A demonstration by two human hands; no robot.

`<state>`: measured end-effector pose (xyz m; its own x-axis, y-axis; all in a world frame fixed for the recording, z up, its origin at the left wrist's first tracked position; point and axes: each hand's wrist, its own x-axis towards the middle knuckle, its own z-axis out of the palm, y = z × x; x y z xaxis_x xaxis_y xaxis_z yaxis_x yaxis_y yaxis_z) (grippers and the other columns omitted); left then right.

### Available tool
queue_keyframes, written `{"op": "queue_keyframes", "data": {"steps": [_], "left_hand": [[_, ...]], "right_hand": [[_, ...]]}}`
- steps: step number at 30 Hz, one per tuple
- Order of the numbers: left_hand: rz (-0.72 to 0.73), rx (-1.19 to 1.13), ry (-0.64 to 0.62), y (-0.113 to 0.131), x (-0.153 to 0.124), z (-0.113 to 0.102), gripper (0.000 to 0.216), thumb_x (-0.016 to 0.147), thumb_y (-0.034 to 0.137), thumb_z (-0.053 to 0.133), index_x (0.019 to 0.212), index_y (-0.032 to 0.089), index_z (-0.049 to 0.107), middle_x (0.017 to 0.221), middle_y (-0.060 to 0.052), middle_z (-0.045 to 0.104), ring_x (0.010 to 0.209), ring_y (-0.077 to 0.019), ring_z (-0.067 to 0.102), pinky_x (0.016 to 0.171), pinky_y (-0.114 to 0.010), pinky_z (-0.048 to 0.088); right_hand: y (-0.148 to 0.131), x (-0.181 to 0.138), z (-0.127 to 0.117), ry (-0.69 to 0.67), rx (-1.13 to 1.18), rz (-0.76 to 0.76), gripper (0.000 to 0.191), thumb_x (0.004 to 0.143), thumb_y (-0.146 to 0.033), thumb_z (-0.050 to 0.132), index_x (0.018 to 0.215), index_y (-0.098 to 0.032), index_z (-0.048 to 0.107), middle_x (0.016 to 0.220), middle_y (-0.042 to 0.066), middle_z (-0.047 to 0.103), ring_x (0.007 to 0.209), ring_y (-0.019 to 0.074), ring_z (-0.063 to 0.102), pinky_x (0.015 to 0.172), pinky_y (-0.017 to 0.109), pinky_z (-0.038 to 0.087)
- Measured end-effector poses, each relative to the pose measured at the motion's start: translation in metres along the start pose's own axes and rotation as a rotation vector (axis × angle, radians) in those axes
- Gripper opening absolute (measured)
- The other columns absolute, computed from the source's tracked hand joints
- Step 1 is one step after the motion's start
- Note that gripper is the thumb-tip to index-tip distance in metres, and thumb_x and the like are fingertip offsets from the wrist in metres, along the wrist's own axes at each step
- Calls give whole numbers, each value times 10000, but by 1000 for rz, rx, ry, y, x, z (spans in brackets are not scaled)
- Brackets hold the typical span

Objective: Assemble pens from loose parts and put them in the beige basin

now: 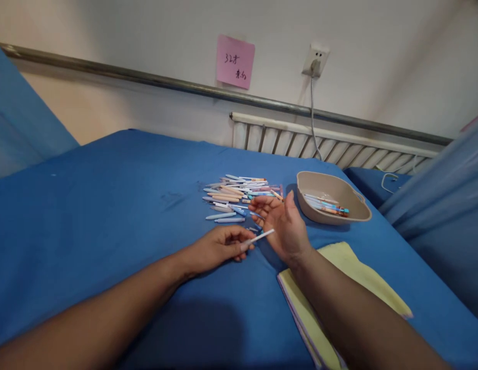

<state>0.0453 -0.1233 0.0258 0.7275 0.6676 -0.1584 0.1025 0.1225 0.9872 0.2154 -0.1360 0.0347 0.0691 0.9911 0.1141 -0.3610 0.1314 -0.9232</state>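
Observation:
My left hand (227, 244) is closed, pinching a slim white pen (265, 235) between thumb and fingers, its free end pointing right toward my other palm. Just right of it, my right hand (282, 226) is turned palm toward the left with its fingers loosely spread, and I see nothing held in it. Beyond both hands lies a pile of pens (227, 194) in pale blue, peach, white and grey. Part of that pile is hidden behind my right fingers.
A beige plastic basket (362, 208) with several pens inside stands at the right. Under my right forearm lies a folded yellow cloth (339, 254). Blue sheeting (108, 205) covers the table. Behind are a radiator (277, 141), a metal rail (146, 77) and a plugged-in cable (312, 108).

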Motion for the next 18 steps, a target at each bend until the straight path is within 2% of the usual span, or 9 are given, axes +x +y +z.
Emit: {"op": "queue_keyframes", "data": {"steps": [2, 5, 7, 9, 15, 18], "left_hand": [[-25, -79, 46, 2, 1, -5, 250, 744, 307, 677, 943, 156, 662, 828, -45, 644, 639, -102, 566, 597, -211, 464], [-51, -226, 154, 4, 3, -14, 231, 729, 263, 700, 925, 151, 654, 819, -45, 648, 602, -92, 564, 563, -203, 466], [-53, -319, 214, 4, 4, -20, 224, 727, 221, 701, 934, 153, 648, 851, -52, 654, 610, -93, 578, 556, -199, 475], [-59, -384, 247, 4, 5, -24, 218, 734, 180, 689, 944, 152, 641, 874, -64, 665, 636, -108, 606, 558, -202, 489], [-68, -478, 275, 7, 4, -28, 192, 775, 150, 636, 967, 144, 633, 950, -98, 685, 701, -151, 660, 596, -238, 534], [-72, -485, 282, 8, 4, -29, 199, 781, 146, 629, 980, 143, 638, 942, -90, 687, 702, -148, 665, 598, -235, 542]], "right_hand": [[-4, 7, -12, 51, -10, -14, 603, 820, -686, 309, 861, -166, 610, 880, 100, 652, 802, 189, 614, 666, 300, 488], [-10, 19, -34, 193, -143, -86, 374, 740, -537, 582, 820, -172, 589, 749, 25, 626, 615, 123, 553, 559, 237, 429], [-10, 24, -45, 226, -290, -121, 290, 707, -444, 636, 773, -169, 577, 682, -7, 601, 549, 99, 503, 523, 220, 393], [-5, 27, -51, 195, -440, -134, 233, 713, -393, 623, 737, -167, 569, 640, -22, 582, 532, 95, 486, 518, 217, 386], [21, 23, -55, -24, -864, -136, 108, 762, -280, 546, 750, -181, 587, 625, -26, 583, 556, 108, 513, 547, 224, 385], [22, 23, -58, -39, -969, -143, 98, 776, -264, 525, 759, -188, 584, 631, -22, 590, 560, 114, 519, 550, 229, 384]]}}
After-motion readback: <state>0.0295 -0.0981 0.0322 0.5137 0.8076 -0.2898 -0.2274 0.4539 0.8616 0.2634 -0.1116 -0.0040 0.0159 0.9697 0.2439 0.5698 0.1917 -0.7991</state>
